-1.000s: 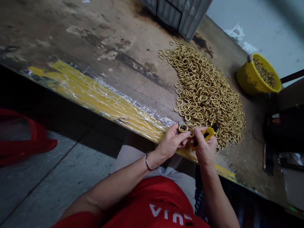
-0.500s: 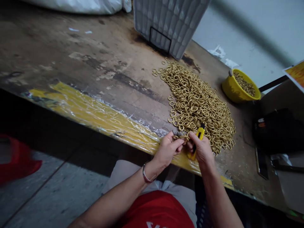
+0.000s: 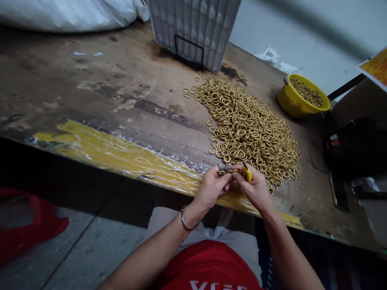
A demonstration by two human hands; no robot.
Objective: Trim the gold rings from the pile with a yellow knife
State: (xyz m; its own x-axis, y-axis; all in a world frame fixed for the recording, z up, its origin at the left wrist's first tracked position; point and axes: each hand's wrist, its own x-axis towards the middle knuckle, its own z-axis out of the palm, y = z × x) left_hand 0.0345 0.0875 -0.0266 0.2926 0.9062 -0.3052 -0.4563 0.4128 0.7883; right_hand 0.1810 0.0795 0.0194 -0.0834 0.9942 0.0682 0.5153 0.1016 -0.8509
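Observation:
A wide pile of brass-coloured rings (image 3: 248, 121) lies on the worn wooden table (image 3: 121, 72). At the table's front edge, my left hand (image 3: 213, 187) is closed on a few rings (image 3: 223, 173), and a grey wrapping shows at its index finger. Close against it is my right hand (image 3: 255, 189), with a yellow cutter (image 3: 247, 173) held between its fingers and its fingertips at the same rings. Most of the cutter is hidden by the right hand.
Behind the pile stands a grey ribbed crate (image 3: 193, 32). A yellow bowl (image 3: 294, 102) of small metal pieces is at the back right, near a black bag (image 3: 356, 149) and a phone (image 3: 339, 193). A white sack (image 3: 72, 14) lies back left; a red stool (image 3: 33, 225) stands on the floor.
My right hand has turned the cutter, so less of it shows, and its fingertips have moved in to my left fingers. The camera view has shifted slightly.

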